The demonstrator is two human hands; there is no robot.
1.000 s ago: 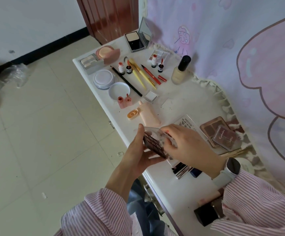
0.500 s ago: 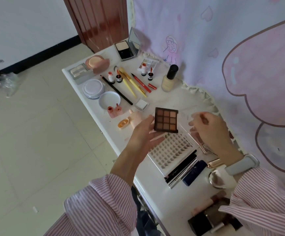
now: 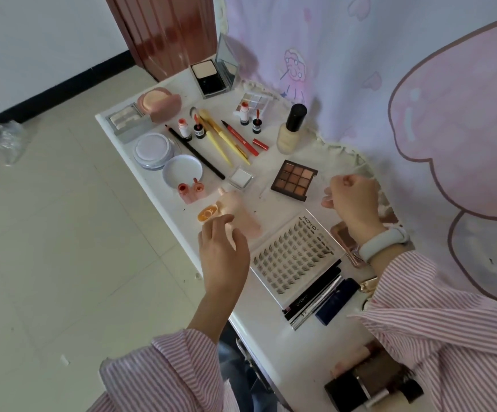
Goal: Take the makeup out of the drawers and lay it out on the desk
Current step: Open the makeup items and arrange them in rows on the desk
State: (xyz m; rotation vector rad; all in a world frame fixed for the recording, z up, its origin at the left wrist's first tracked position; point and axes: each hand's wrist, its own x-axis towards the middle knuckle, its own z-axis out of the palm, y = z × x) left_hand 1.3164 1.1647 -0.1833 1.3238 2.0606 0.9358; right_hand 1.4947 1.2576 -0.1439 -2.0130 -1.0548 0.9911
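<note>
The brown nine-pan eyeshadow palette (image 3: pixel 294 180) lies flat and uncovered on the white desk (image 3: pixel 274 331), centre-right of the frame, touched by neither hand. Judge it light, rigid plastic with a slick finish; the pressed powder pans look fragile and smudgy, so if you shift it, pinch the outer edges, never the pan face, and keep it level. Your right hand (image 3: pixel 352 200) hovers just right of it, fingers curled, apparently pinching something thin and clear, maybe the palette's cover, but too faint to tell for sure. Your left hand (image 3: pixel 222 251) hangs loose and empty at lower centre, fingertips near the peach tube (image 3: pixel 241 214) and the small orange cap (image 3: pixel 208 213). Just below the palette sits the lash tray (image 3: pixel 293 258), flat and thin, probably flexy; lift by the rim. Upper centre: glass-looking foundation bottle (image 3: pixel 291 129), upright, likely heaviest and tippy; take it round the body. Yellow brushes (image 3: pixel 222 138) and red liner pen (image 3: pixel 239 137) lie near it; round, may roll. Open compact (image 3: pixel 213 75) sits at the top.
</note>
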